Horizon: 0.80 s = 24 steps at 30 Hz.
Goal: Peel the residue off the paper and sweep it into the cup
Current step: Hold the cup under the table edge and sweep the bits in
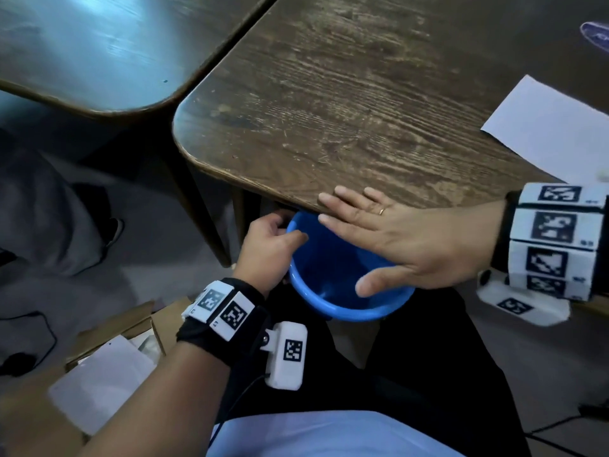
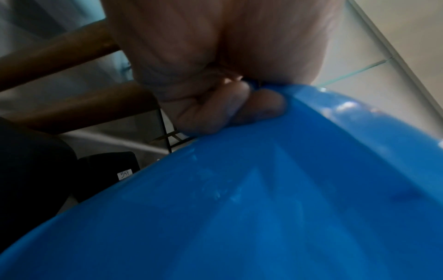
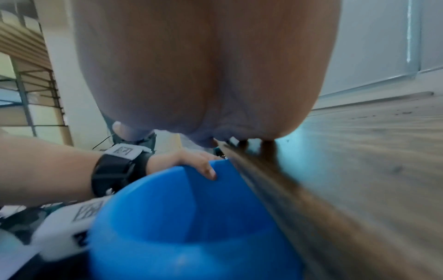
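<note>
Two hands meet at my blue cup [image 1: 329, 311]: left hand [image 1: 268, 249] pinches its rim under the worktop [image 1: 346, 110] edge; I see nothing inside. Right hand [image 1: 405, 239] lies flat, fingers straight, over it. Paper [image 1: 553, 133] lies far right.

The cup [image 1: 346, 311] is plain bright blue; the counter [image 1: 346, 103] is dark brown with wood grain; the paper [image 1: 553, 127] at three o'clock is white.
</note>
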### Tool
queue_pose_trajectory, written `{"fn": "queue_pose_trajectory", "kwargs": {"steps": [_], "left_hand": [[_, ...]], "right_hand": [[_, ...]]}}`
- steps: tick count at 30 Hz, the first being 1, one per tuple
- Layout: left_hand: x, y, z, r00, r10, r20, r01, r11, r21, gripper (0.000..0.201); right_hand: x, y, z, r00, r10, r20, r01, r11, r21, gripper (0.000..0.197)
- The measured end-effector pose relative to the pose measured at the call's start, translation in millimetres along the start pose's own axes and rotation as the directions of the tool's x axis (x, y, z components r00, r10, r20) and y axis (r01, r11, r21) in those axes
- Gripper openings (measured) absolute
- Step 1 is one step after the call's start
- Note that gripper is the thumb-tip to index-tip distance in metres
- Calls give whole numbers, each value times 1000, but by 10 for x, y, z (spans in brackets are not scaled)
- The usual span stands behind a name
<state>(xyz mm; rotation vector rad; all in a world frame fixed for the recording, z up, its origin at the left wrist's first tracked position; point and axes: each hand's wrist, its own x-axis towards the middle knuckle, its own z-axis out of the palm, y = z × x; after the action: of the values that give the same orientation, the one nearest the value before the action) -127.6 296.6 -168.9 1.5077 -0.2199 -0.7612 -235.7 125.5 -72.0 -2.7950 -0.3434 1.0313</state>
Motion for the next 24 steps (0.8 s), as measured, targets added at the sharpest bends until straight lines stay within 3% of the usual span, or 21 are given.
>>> {"fn": "queue_pose_trajectory", "kwargs": {"steps": [4,7,10,14,16,21,24], "left_hand": [[13,-64,68,999,-30,22,29,999,26,15],[5,-49,57,998,-54,24,53,998,29,27],[5,-71,12,998,-59,10,59,998,30,31],[49,-122,-16,997,-73,-11,74,997,31,33],[51,-119,33,997,-80,7,80,997,10,35],[23,-142,116,994,-77,79,77,997,0,26],[5,-124,108,994,-67,83,69,998,-17,38]], "right_hand": [[-15,260,-212,977,-51,-208,114,946,303,75],[-22,701,-401,935,171,-312,-66,946,318,73],[-11,923,-393,929,326,-176,-279,928,247,86],[17,503,-144,985,148,-92,-147,989,20,105],[-12,233,-47,995,78,-54,-81,995,-61,103],[-27,-1,-16,1000,-16,16,17,997,-72,100],[-34,14,-46,991,-136,-5,136,985,108,85]]}}
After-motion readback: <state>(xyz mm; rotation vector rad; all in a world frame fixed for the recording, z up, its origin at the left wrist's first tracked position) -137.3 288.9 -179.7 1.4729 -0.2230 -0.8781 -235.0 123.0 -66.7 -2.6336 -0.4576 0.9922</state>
